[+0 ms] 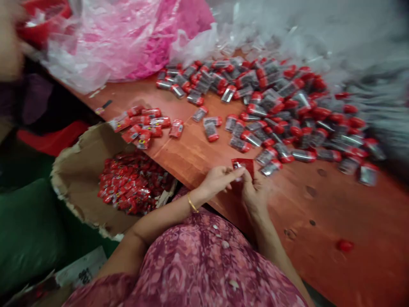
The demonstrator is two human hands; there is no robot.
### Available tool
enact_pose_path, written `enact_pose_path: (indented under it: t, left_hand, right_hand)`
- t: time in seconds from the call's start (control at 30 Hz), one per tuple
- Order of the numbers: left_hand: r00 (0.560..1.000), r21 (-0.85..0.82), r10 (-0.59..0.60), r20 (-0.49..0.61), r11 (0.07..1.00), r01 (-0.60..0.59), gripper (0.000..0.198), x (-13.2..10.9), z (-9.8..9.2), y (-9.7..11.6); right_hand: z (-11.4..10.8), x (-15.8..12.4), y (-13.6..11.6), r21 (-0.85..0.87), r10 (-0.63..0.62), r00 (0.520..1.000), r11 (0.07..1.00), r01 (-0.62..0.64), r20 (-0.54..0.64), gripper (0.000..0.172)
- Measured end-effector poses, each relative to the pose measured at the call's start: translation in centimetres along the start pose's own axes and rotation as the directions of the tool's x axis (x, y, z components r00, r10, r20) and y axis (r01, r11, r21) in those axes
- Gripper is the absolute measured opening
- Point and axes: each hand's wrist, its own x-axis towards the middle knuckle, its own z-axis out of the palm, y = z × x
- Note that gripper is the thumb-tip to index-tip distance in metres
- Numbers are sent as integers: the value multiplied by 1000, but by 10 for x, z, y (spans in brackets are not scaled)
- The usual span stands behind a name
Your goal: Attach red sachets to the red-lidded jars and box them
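Red-capped containers (271,102): heaped toward the far edge of the bench (179,149), reaching almost to the packet.
Wrapped pieces (153,123): near edge, above the carton (87,187).
Hard to see: far edge blurred; packet's lower part behind fingers.
Hands: left hand (217,179) and right hand (254,194) pinch a red packet (246,163) inside the near edge.

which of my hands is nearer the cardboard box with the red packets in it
Left. Your left hand is to the right of the cardboard box; your right hand is farther to the right, past the left one.
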Motion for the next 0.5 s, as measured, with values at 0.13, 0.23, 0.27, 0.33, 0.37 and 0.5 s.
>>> enact_pose_path:
  t: [0.13, 0.23, 0.27, 0.33, 0.37, 0.5]
  left_hand:
    - [997, -154, -79, 15, 985, 81, 33, 1, 0, 2]
    - [996, -210, -91, -4, 974, 88, 30, 3, 1, 3]
    - [997, -202, -71, -28, 977, 64, 30, 4, 2, 2]
    - [996, -148, -3, -89, 989, -11, 30, 5, 3, 2]
    - [993, -116, 36, -115, 992, -49, 30, 5, 4, 1]
    - [983, -94, 96, -155, 989, -111, 34, 5, 11, 1]
  right_hand:
    - [-2, -1, -8, -88, -28, 1000, 996, 28, 4, 27]
    - [-6, -2, -12, -46, 15, 997, 999, -12, 78, 26]
    - [-8, -3, -13, -11, 44, 994, 999, -43, 105, 24]
    - [-12, -4, -15, 68, 101, 986, 991, -111, 133, 20]
    - [-13, -4, -15, 95, 122, 984, 986, -135, 133, 20]
    - [-14, -6, -17, 91, 125, 987, 987, -134, 99, 30]
